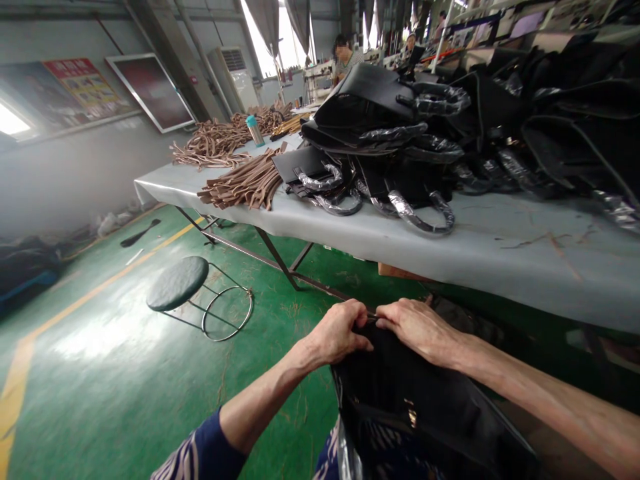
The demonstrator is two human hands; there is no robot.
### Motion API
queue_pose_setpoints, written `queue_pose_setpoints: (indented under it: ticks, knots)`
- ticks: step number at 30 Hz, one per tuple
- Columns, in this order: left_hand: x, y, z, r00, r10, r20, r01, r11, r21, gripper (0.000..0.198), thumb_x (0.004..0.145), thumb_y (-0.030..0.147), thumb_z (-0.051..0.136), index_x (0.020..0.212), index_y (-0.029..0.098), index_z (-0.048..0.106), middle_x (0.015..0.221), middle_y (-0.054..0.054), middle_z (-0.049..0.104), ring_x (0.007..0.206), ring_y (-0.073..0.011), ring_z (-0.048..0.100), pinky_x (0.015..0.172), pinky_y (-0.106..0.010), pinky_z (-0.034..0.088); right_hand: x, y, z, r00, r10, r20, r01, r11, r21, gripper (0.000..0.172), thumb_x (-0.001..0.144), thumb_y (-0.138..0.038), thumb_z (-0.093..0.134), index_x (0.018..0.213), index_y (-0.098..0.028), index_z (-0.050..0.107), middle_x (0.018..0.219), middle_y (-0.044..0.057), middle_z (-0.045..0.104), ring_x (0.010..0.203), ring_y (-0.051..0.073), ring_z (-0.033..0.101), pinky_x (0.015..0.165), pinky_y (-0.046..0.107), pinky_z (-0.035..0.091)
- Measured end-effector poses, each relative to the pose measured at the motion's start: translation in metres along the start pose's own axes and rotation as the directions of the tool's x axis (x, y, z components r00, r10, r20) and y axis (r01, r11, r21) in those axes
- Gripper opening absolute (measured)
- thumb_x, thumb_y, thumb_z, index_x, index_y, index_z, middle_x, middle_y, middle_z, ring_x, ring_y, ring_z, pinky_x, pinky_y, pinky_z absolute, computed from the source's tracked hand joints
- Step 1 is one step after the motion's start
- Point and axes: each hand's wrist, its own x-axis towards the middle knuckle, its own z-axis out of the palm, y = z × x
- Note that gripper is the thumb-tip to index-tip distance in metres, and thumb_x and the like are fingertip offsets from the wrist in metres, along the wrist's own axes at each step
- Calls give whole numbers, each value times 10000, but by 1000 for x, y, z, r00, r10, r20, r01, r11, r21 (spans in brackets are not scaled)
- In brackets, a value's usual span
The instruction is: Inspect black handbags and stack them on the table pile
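A black handbag (395, 380) lies across my lap, with small gold-coloured hardware on its lower part. My left hand (345, 331) is closed on the bag's top edge, thumb on the near side. Close beside it, my right hand (417, 327) pinches the same edge from the right. A thin strip of the edge shows between the two hands; what exactly the fingertips grip there is hidden. Clear plastic wrap (349, 453) hangs at the bag's lower left.
In front stands a long grey-covered table (350, 233) piled with black bags (370, 100) whose handles are plastic-wrapped. Bundles of brown straps (245, 183) and a teal-lidded bottle (255, 131) are on its left part. A round stool (177, 283) stands on the green floor. People work farther back.
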Motion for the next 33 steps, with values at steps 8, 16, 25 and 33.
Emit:
queue_pose_setpoints:
  ticks: [8,16,25,33]
  knots:
    - [-7,-7,-10,997,66,45,-61,993,-103,343,633,98,592,953,178,497,856,32,539,749,-107,460,660,-187,365,-2,-4,-1,1000,-6,-2,6,1000,-5,267,901,-305,381,836,-222,626,799,45,674,823,196,621,657,261,372]
    - [-4,-5,-8,998,-56,12,56,998,-21,306,695,141,493,967,161,631,792,3,615,720,-135,522,633,-205,395,0,-5,-1,1000,-3,10,3,1000,11,293,905,-322,364,777,-217,605,762,35,666,775,180,623,622,252,357]
    - [-2,2,-9,999,-44,-16,46,990,132,294,751,149,451,945,162,672,748,-26,647,670,-141,546,620,-206,415,2,-2,3,1000,-16,-3,16,1000,2,309,909,-340,348,799,-221,611,770,41,667,782,182,621,622,257,347]
    - [2,1,-5,996,-65,-66,74,987,140,276,770,188,455,908,164,693,723,-34,658,652,-142,556,627,-212,414,0,-4,4,1000,2,-18,-3,1000,-16,312,911,-351,348,803,-223,612,774,42,666,790,193,624,631,263,358]
